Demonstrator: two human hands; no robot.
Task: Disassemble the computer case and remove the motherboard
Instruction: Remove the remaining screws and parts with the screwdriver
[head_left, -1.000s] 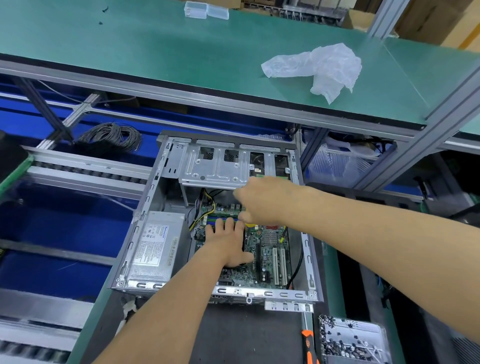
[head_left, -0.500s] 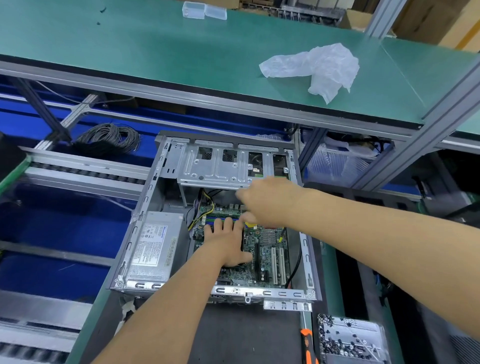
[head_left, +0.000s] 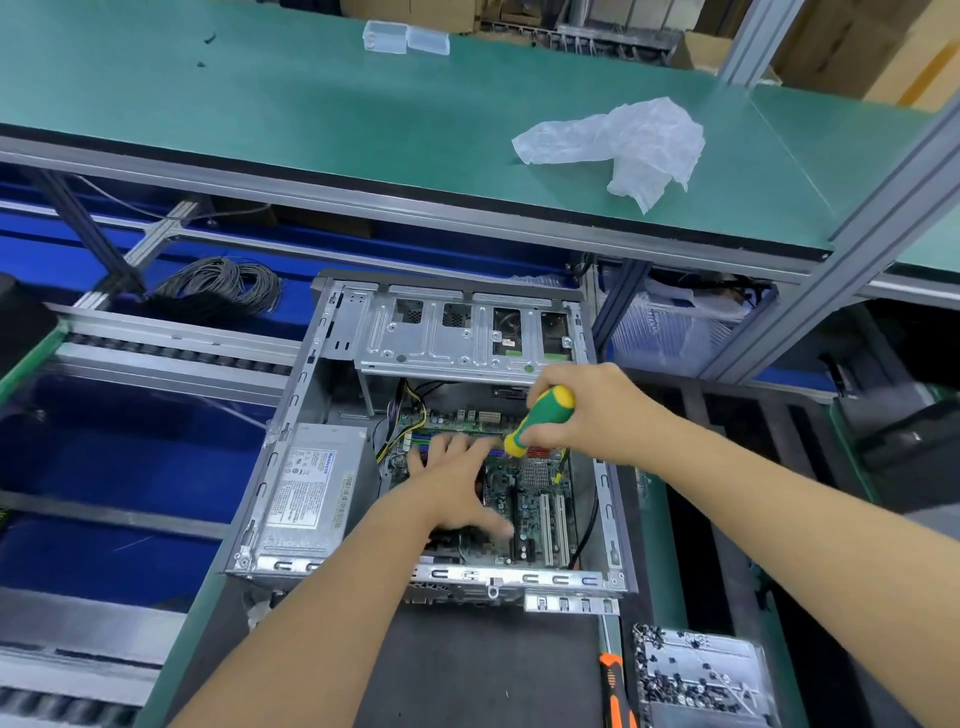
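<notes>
An open grey computer case (head_left: 291, 415) lies on its side in the middle of the view. The green motherboard (head_left: 537, 499) sits in its right half, with white slots near the front. My left hand (head_left: 457, 483) rests flat on the board, fingers spread. My right hand (head_left: 597, 410) grips a green and yellow screwdriver (head_left: 540, 421), tilted down-left toward the board's far part; its tip is hidden. A silver power supply (head_left: 311, 488) fills the case's left half, and a metal drive cage (head_left: 457, 338) spans the far end.
A tray of screws (head_left: 701, 675) and an orange-handled tool (head_left: 613, 691) lie at the front right. A crumpled plastic bag (head_left: 623, 140) and clear boxes (head_left: 405, 39) sit on the green upper shelf. A cable coil (head_left: 218, 286) lies at the left.
My right hand has turned, so the green and yellow screwdriver handle now shows. My left hand stays on the motherboard, slid slightly.
</notes>
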